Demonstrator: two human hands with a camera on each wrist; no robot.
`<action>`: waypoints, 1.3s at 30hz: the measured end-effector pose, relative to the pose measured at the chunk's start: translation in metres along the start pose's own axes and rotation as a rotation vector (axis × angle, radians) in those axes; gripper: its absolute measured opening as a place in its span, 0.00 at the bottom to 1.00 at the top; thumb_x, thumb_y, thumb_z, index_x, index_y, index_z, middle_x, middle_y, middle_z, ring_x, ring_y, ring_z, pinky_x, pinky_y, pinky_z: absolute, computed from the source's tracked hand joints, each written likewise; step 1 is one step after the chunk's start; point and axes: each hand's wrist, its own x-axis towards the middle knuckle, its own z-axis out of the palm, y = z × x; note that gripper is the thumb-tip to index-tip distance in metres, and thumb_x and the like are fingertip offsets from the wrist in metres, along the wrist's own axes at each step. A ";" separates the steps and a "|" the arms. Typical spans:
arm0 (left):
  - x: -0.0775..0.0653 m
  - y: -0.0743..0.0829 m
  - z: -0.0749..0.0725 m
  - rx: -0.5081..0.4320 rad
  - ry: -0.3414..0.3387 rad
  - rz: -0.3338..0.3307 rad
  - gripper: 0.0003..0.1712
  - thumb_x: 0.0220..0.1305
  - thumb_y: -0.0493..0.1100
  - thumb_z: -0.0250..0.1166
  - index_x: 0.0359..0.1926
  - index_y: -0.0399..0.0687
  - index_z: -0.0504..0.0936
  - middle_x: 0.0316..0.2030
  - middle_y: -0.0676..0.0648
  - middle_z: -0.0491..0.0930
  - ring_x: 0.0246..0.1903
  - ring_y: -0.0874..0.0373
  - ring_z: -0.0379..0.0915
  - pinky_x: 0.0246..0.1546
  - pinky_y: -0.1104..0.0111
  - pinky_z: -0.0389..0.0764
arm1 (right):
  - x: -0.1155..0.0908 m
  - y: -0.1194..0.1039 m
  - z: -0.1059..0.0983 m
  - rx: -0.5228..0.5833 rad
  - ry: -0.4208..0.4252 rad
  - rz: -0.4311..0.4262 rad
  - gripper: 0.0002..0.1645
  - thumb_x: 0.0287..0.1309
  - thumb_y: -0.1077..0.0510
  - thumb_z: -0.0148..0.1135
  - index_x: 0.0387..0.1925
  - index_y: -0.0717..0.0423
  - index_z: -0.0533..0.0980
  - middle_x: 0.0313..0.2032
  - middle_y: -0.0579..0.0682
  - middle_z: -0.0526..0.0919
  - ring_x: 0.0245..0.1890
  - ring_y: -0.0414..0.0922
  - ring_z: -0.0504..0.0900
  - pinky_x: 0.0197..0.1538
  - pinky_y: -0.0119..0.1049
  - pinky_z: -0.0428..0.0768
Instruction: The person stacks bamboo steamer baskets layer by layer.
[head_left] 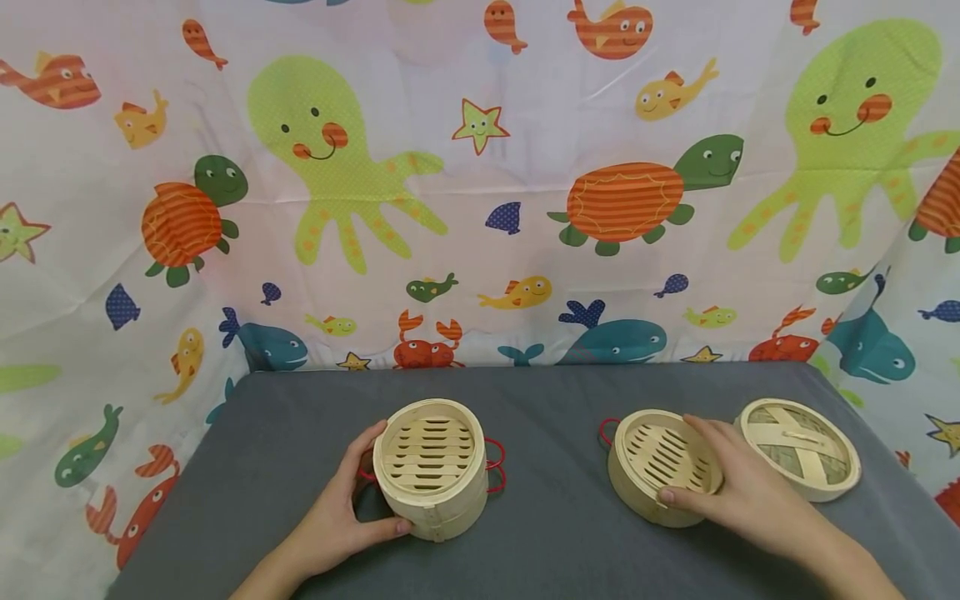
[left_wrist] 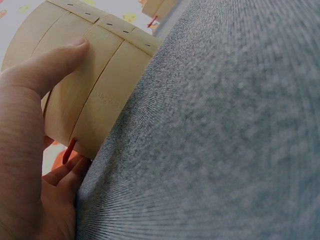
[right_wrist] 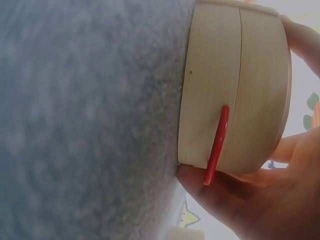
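In the head view, a stack of round bamboo steamer baskets (head_left: pixel 431 458) stands left of centre, slatted tier on top and red loop handles at its sides. My left hand (head_left: pixel 333 517) grips it from the left, thumb on the front wall and fingers round the far side. The left wrist view shows that thumb pressed on the bamboo wall (left_wrist: pixel 100 80). Right of centre, my right hand (head_left: pixel 738 483) holds a single slatted steamer basket (head_left: pixel 637 492) across its right side. Its wall (right_wrist: pixel 215 65) and red handle (right_wrist: pixel 217 145) appear in the right wrist view, its base at the cloth.
A woven bamboo lid (head_left: pixel 806 450) lies on the right, just beyond my right hand. Grey cloth (head_left: pixel 547 500) covers the table. Behind it hangs a white curtain (head_left: pixel 450 192) printed with sea animals, which also closes off both sides.
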 end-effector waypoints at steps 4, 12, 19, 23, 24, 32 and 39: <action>0.000 -0.002 0.000 0.006 0.000 -0.008 0.72 0.57 0.40 0.87 0.89 0.63 0.48 0.77 0.52 0.67 0.74 0.56 0.66 0.70 0.73 0.62 | 0.000 -0.002 0.001 0.006 -0.008 -0.001 0.68 0.56 0.31 0.82 0.81 0.68 0.62 0.69 0.66 0.72 0.68 0.67 0.74 0.60 0.73 0.75; 0.002 -0.006 0.001 -0.021 -0.019 0.015 0.71 0.59 0.39 0.86 0.89 0.61 0.46 0.77 0.48 0.67 0.72 0.57 0.67 0.70 0.72 0.64 | 0.000 -0.003 0.002 0.020 0.001 -0.003 0.67 0.56 0.32 0.83 0.81 0.67 0.63 0.70 0.66 0.72 0.68 0.66 0.73 0.60 0.74 0.74; 0.003 -0.004 0.001 -0.006 -0.010 0.021 0.71 0.58 0.39 0.87 0.89 0.62 0.47 0.77 0.49 0.68 0.73 0.57 0.67 0.71 0.72 0.63 | -0.001 -0.005 0.001 0.014 0.021 -0.011 0.67 0.53 0.32 0.85 0.79 0.66 0.65 0.69 0.64 0.73 0.68 0.66 0.73 0.60 0.75 0.74; 0.001 -0.003 0.000 -0.008 -0.008 0.020 0.71 0.58 0.39 0.87 0.89 0.60 0.47 0.77 0.48 0.68 0.72 0.57 0.68 0.70 0.72 0.64 | -0.002 -0.007 0.001 0.009 0.024 -0.019 0.67 0.52 0.32 0.85 0.79 0.66 0.65 0.69 0.65 0.73 0.67 0.67 0.74 0.60 0.75 0.74; 0.001 -0.003 -0.001 -0.010 -0.006 0.014 0.71 0.58 0.39 0.87 0.89 0.60 0.47 0.77 0.48 0.68 0.72 0.57 0.68 0.70 0.73 0.64 | -0.002 -0.008 0.002 0.007 0.025 -0.019 0.67 0.52 0.32 0.85 0.79 0.66 0.65 0.69 0.65 0.73 0.67 0.67 0.74 0.60 0.76 0.74; -0.001 -0.004 -0.004 0.001 -0.003 0.018 0.72 0.57 0.39 0.87 0.89 0.60 0.47 0.77 0.47 0.68 0.71 0.57 0.69 0.69 0.73 0.65 | 0.000 -0.010 0.005 -0.013 0.047 -0.036 0.68 0.50 0.33 0.87 0.81 0.63 0.65 0.69 0.65 0.73 0.66 0.69 0.75 0.58 0.76 0.75; -0.001 -0.005 -0.002 -0.002 -0.006 0.014 0.72 0.57 0.40 0.87 0.89 0.60 0.47 0.77 0.48 0.68 0.72 0.57 0.68 0.70 0.72 0.65 | 0.001 -0.011 0.005 -0.015 0.064 -0.053 0.68 0.48 0.35 0.88 0.81 0.62 0.65 0.69 0.65 0.72 0.66 0.68 0.75 0.58 0.75 0.75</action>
